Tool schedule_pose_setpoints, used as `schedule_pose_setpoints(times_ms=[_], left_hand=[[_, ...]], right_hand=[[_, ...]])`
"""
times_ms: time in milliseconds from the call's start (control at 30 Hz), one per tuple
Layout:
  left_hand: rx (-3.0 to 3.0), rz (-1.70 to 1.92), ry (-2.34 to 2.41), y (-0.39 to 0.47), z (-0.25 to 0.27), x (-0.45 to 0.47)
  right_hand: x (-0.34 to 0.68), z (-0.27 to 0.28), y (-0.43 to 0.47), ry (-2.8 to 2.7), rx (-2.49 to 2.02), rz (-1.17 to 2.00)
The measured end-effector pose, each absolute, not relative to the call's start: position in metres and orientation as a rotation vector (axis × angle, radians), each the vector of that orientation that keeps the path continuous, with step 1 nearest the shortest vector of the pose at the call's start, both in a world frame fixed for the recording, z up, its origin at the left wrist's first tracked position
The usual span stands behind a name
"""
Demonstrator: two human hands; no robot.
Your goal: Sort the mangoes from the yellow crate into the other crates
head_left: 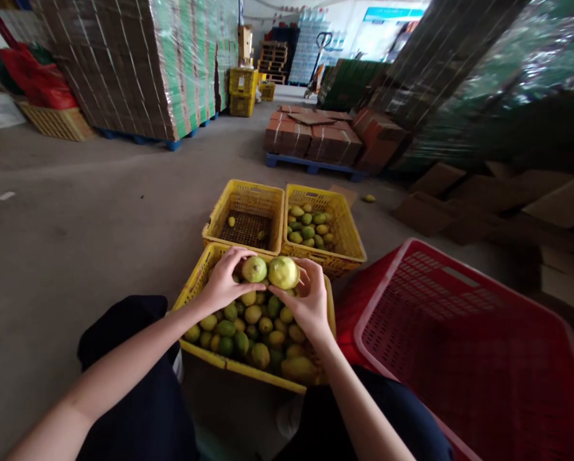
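My left hand (224, 282) holds a yellow-green fruit (254, 269) above the nearest yellow crate (195, 285). My right hand (310, 301) holds a second, slightly larger pale-yellow fruit (283, 272) right beside it; the two fruits nearly touch. Below them the crate is piled with several green and yellow fruits (253, 326). Two more yellow crates stand just beyond: the left one (219, 214) is almost bare with a couple of small fruits, the right one (349, 230) holds several green fruits (308, 227).
A red plastic crate (459, 333) lies at my right. Ahead, a blue pallet carries brown cartons (315, 137). Wrapped carton stacks (137, 64) stand far left, flattened cardboard (498, 198) lies at the right. One loose fruit (369, 198) sits on the concrete floor (99, 218).
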State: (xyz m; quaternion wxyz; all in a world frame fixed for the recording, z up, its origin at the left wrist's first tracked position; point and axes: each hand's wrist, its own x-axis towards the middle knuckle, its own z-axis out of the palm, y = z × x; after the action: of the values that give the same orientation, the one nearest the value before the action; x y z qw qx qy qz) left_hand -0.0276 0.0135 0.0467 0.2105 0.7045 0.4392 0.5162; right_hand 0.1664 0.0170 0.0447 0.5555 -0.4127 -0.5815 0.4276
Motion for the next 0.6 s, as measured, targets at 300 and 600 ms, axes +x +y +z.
schedule_pose_setpoints(times_ms=[300,600], left_hand=[[2.42,1.409,1.179,0.009,0.053,-0.032],[2.426,1.448,1.159,0.009,0.054,-0.03]], right_hand=[[0.173,0.041,0.01,-1.536,-0.894,0.726],[0.166,0.049,0.007,-1.512,-0.732,0.677]])
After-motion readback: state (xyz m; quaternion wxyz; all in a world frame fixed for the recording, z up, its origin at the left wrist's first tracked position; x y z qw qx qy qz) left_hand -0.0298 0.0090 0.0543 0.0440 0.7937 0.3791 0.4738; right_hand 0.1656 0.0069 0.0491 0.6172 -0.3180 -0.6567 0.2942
